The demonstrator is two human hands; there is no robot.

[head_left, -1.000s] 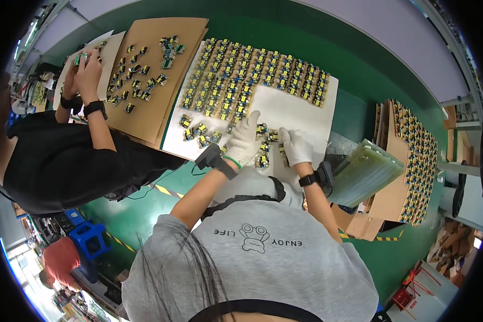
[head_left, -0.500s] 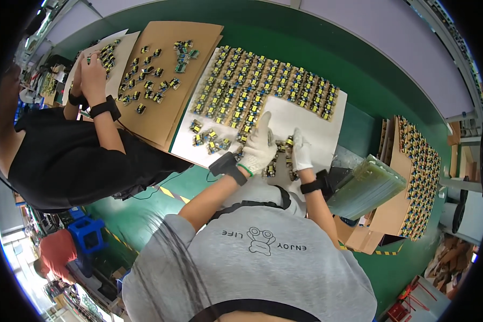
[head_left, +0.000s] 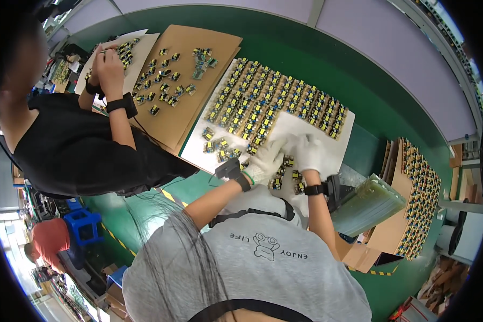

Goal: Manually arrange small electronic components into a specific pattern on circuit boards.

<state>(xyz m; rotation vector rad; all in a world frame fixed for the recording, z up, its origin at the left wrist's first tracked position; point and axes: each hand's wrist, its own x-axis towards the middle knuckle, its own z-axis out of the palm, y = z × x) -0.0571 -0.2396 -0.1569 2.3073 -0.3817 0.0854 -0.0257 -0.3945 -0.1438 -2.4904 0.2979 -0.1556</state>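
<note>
Both my hands wear white gloves and are close together over a white board point(head_left: 335, 153) on the table. The fingers of my left hand point(head_left: 265, 162) point toward the right hand; blur hides whether they grip anything. My right hand point(head_left: 309, 154) is just beside it, its fingers smeared by motion too. Below and between the hands are several small circuit boards point(head_left: 277, 181) with yellow-topped parts. Beyond them, similar boards stand in tight rows point(head_left: 252, 99) across the white board. A loose cluster of boards point(head_left: 220, 151) lies left of my left hand.
At left, a co-worker in black holds both hands point(head_left: 108, 67) over a pale sheet. Brown cardboard point(head_left: 172, 118) with scattered boards lies between us. To my right are a stack of greenish translucent sheets point(head_left: 373, 201) and a cardboard-backed panel of boards point(head_left: 421, 198).
My left hand's raised finger has come down, and its fingers now point toward the right hand. The two hands are closer together. The whole view has shifted slightly.
</note>
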